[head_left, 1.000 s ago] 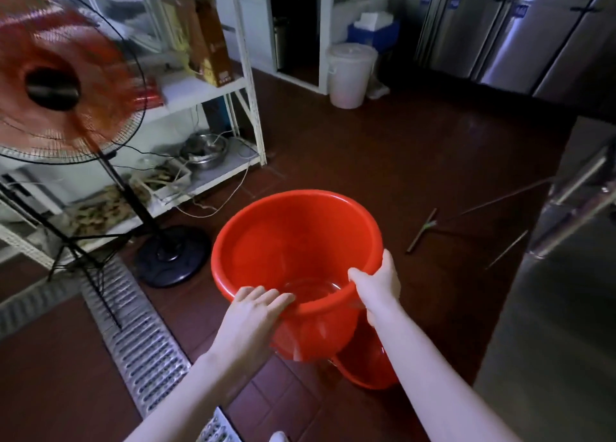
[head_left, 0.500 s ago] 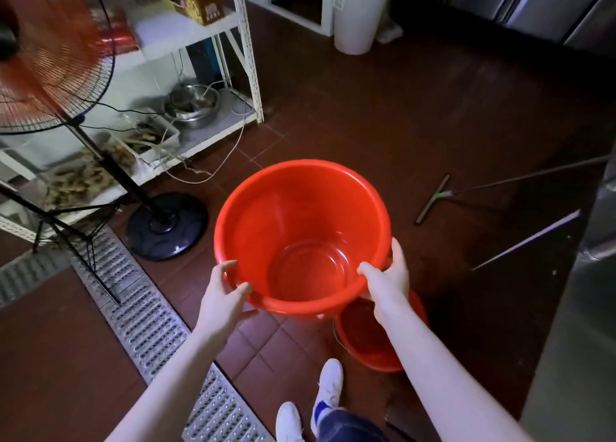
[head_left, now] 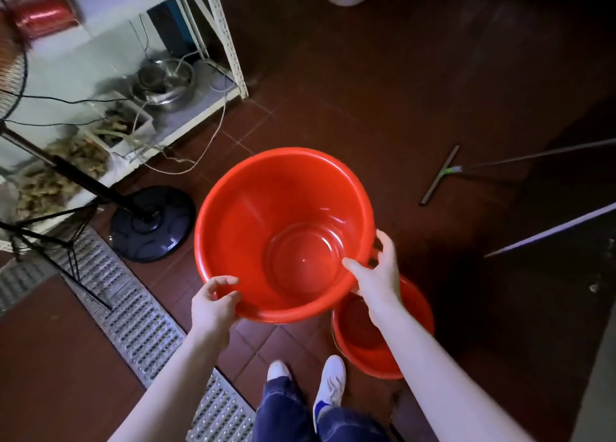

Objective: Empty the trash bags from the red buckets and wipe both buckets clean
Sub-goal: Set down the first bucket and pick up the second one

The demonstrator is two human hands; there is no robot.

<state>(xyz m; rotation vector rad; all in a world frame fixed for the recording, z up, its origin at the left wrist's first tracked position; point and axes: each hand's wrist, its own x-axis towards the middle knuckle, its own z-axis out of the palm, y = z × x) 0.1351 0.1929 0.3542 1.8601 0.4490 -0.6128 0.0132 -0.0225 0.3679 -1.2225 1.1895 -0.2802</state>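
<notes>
2 red buckets are counted: upper bucket (head_left: 266,208) held by left hand (head_left: 213,305) & right hand (head_left: 380,275), lower bucket (head_left: 366,348) just under rt grip. 1 fan (head_left: 153,223), 1 squeegee (head_left: 440,174) noted.

Left hand (head_left: 213,303) and right hand (head_left: 378,275) bare; both forearms bare up to the frame edge. Legs in dark blue denim jeans (head_left: 283,411), creased at the shins. White low shoes with rounded toes: left shoe (head_left: 278,370) half under the cuff, right shoe (head_left: 331,380) showing a blue patch at the tongue.
</notes>
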